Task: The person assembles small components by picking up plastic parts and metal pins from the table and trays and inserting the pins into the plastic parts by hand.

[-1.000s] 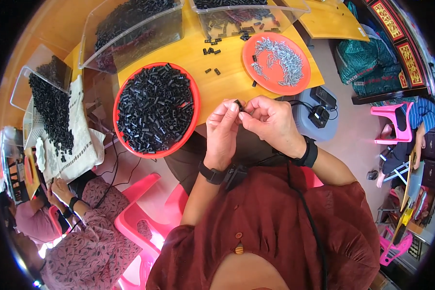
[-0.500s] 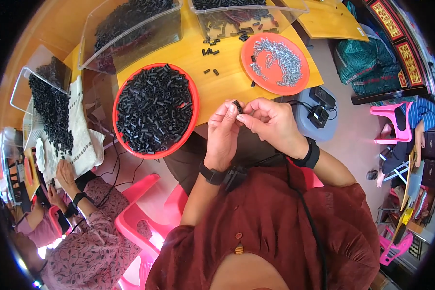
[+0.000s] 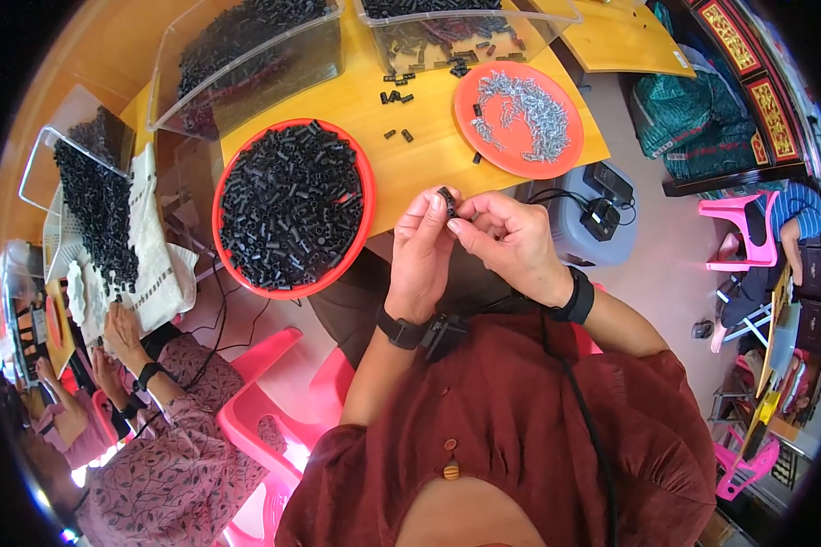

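Nearest of all, a maroon shirt (image 3: 520,410) is seen, and dark bands are worn on both wrists. Up at the table's edge, a small black piece (image 3: 446,198) is gripped between the thumb and fingers of the left hand (image 3: 417,264); at its lower end, the thumb and fingertips of the right hand (image 3: 511,244) are bunched close (whether anything is pinched there cannot be told, so tightly is the spot covered). Just to the left, a red bowl (image 3: 287,294) is heaped with more black pieces (image 3: 287,205). Across the yellow table (image 3: 424,173), a few loose pieces (image 3: 407,136) are scattered, and on the right an orange-red plate (image 3: 520,166) is strewn with small silvery bits (image 3: 549,123). Beyond, two clear boxes (image 3: 274,91) are filled with black pieces too. Over to the left, a pale cloth (image 3: 158,273) is reached by a co-worker's hand (image 3: 126,335); away on the far right, a pink stool (image 3: 748,219) is placed beside a person in blue stripes (image 3: 801,210).
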`<action>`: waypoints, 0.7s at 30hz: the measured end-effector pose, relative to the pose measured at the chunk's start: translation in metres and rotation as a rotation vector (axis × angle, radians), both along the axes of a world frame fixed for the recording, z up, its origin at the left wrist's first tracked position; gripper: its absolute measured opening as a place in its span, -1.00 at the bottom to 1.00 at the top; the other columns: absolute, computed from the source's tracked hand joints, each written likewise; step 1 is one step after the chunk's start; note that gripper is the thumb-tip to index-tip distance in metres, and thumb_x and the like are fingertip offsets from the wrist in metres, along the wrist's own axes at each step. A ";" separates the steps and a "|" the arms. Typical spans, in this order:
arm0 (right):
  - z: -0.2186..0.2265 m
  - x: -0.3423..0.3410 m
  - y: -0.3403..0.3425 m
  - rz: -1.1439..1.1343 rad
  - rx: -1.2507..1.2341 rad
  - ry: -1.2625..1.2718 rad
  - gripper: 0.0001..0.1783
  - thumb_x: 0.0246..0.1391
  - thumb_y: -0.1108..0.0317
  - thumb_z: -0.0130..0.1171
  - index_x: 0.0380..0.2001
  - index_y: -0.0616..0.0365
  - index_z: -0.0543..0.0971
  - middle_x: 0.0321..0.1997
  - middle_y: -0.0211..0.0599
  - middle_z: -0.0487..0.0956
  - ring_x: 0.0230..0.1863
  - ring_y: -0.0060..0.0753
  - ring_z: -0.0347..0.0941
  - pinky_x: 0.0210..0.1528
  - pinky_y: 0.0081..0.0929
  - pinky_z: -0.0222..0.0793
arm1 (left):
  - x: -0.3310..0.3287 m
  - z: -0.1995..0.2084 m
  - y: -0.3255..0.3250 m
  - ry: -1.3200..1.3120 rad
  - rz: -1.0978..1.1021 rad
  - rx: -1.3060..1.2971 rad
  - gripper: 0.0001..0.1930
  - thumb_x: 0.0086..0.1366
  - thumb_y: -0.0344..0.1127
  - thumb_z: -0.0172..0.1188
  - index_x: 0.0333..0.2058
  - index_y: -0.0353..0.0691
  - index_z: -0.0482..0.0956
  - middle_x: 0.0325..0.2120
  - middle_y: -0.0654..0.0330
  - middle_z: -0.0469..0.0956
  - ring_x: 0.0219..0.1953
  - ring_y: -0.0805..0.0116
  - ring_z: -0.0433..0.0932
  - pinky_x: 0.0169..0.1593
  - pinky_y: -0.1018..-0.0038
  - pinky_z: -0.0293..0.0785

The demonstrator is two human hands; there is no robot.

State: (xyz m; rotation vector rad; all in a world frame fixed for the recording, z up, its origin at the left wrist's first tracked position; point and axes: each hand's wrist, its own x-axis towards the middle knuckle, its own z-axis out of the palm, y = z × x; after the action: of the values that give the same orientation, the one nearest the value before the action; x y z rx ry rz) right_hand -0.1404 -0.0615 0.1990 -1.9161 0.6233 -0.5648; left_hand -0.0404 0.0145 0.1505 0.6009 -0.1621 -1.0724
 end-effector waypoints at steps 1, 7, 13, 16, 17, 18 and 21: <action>0.000 0.000 0.000 -0.004 -0.013 -0.002 -0.86 -0.02 0.48 0.24 -0.39 0.27 0.50 -0.67 -0.53 0.47 -0.66 -0.87 0.27 -0.61 -0.80 0.18 | 0.000 -0.001 0.000 0.000 0.000 0.000 -0.81 0.35 -0.25 0.01 -0.23 -0.23 0.50 -0.36 0.36 0.47 -0.34 0.59 0.39 -0.23 0.63 0.32; 0.002 -0.001 -0.003 -0.019 -0.019 0.007 -0.83 -0.04 0.41 0.25 -0.43 0.27 0.51 -0.68 -0.36 0.50 -0.67 -0.73 0.38 -0.59 -0.68 0.29 | 0.001 -0.007 0.000 -0.003 -0.025 -0.031 -0.81 0.35 -0.25 0.01 -0.24 -0.24 0.50 -0.35 0.35 0.48 -0.36 0.61 0.39 -0.24 0.62 0.32; 0.008 0.001 -0.007 -0.020 -0.023 0.031 -0.83 -0.05 0.38 0.25 -0.46 0.25 0.51 -0.68 -0.35 0.52 -0.67 -0.68 0.42 -0.59 -0.66 0.33 | 0.000 -0.006 0.000 0.002 -0.037 -0.024 -0.82 0.35 -0.26 0.00 -0.24 -0.23 0.50 -0.35 0.36 0.48 -0.39 0.63 0.38 -0.27 0.64 0.32; 0.008 0.002 -0.008 -0.013 -0.019 0.027 -0.82 -0.06 0.37 0.25 -0.46 0.25 0.51 -0.67 -0.34 0.53 -0.66 -0.67 0.43 -0.58 -0.65 0.34 | 0.001 -0.007 0.000 -0.009 -0.027 -0.035 -0.82 0.35 -0.26 0.01 -0.24 -0.23 0.50 -0.35 0.36 0.48 -0.38 0.62 0.39 -0.27 0.64 0.33; 0.008 0.002 -0.008 -0.014 -0.019 0.027 -0.82 -0.06 0.37 0.25 -0.46 0.25 0.51 -0.67 -0.34 0.53 -0.66 -0.67 0.43 -0.58 -0.65 0.34 | 0.002 -0.008 0.002 -0.026 -0.042 -0.035 -0.81 0.35 -0.26 0.00 -0.23 -0.23 0.49 -0.31 0.32 0.48 -0.29 0.56 0.42 -0.17 0.57 0.36; 0.007 0.002 -0.009 -0.016 -0.017 0.034 -0.83 -0.06 0.37 0.26 -0.46 0.25 0.51 -0.67 -0.34 0.53 -0.66 -0.68 0.43 -0.58 -0.65 0.34 | 0.003 -0.008 0.002 -0.042 -0.056 -0.035 -0.81 0.35 -0.25 -0.01 -0.22 -0.24 0.47 -0.28 0.29 0.48 -0.21 0.49 0.45 -0.06 0.50 0.38; 0.009 0.001 -0.008 -0.018 0.011 0.066 -0.83 -0.07 0.37 0.26 -0.47 0.25 0.51 -0.67 -0.34 0.53 -0.65 -0.69 0.43 -0.58 -0.66 0.34 | 0.001 -0.003 0.000 -0.115 -0.024 -0.009 -0.84 0.35 -0.29 0.00 -0.24 -0.23 0.50 -0.34 0.35 0.48 -0.37 0.62 0.40 -0.26 0.65 0.33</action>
State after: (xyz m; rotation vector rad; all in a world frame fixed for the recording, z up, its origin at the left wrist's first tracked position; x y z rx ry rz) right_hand -0.1393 -0.0699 0.2075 -1.9267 0.6850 -0.5105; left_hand -0.0392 0.0143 0.1475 0.6539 -0.2751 -1.0602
